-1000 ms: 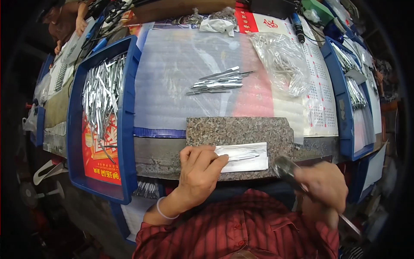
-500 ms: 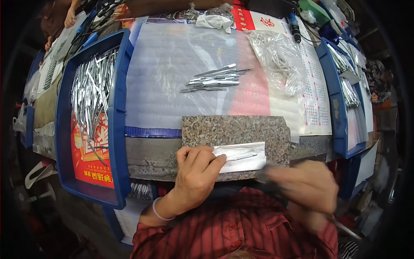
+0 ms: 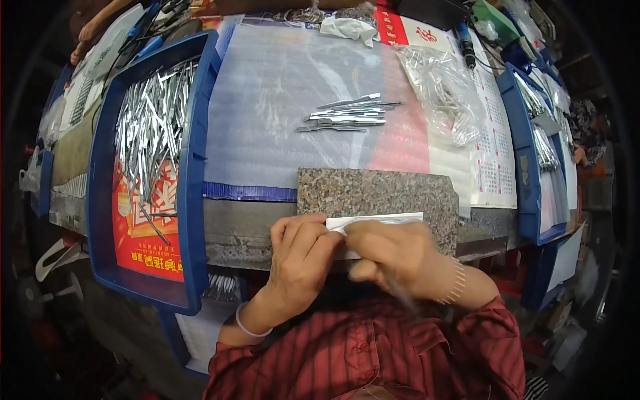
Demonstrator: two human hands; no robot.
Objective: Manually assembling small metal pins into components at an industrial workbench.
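A speckled granite slab [image 3: 380, 192] lies at the near edge of the bench. On its front edge rests a white sheet [image 3: 390, 218] with thin metal pieces on it, mostly covered by my hands. My left hand [image 3: 301, 250] pinches the sheet's left end and holds it down. My right hand [image 3: 395, 259] is blurred by motion and sits over the middle of the sheet, fingers closed around a thin metal tool whose handle [image 3: 404, 300] streaks toward my chest. A small pile of finished metal blades [image 3: 347, 113] lies beyond the slab on clear plastic film.
A blue tray [image 3: 190, 200] of many metal strips stands on the left. A plastic bag of metal parts [image 3: 445, 90] and a calendar sheet [image 3: 493, 170] lie right of the pile. Another blue tray [image 3: 530, 167] stands far right. Another person's hand [image 3: 87, 32] rests at top left.
My right hand has swung left with the tool, from the slab's right corner to over the white sheet beside my left hand. The left hand has stayed on the sheet.
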